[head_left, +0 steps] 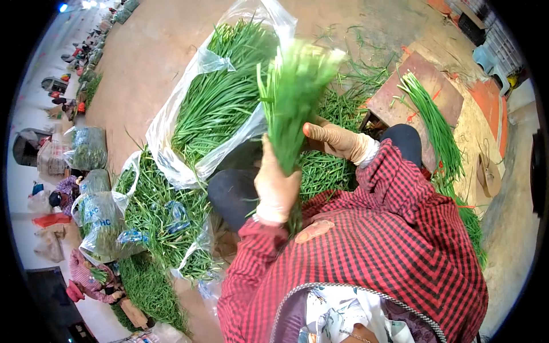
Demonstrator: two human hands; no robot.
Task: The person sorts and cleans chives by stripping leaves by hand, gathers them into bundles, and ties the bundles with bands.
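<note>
My left hand point(277, 186), in a pale glove, is wrapped round the lower part of a bunch of garlic chives point(294, 103). The bunch stands upright, its pale ends at the top, and is smeared by motion. Beside it on the right is my gloved right hand point(340, 141), thumb stretched toward the bunch and its tip orange; the other fingers are partly hidden. Under my hands lies a heap of loose green leaves point(329, 171). Just left of the bunch, a clear plastic bag point(163, 143) holds many more chives point(220, 103).
On the right, a low wooden board point(389, 97) carries another chive bunch point(432, 117) and red ties. Loose greens point(166, 223) fill another bag at left. Stuffed bags point(88, 148) and a co-worker in a striped top point(88, 274) are farther left. Crates point(503, 48) stand upper right.
</note>
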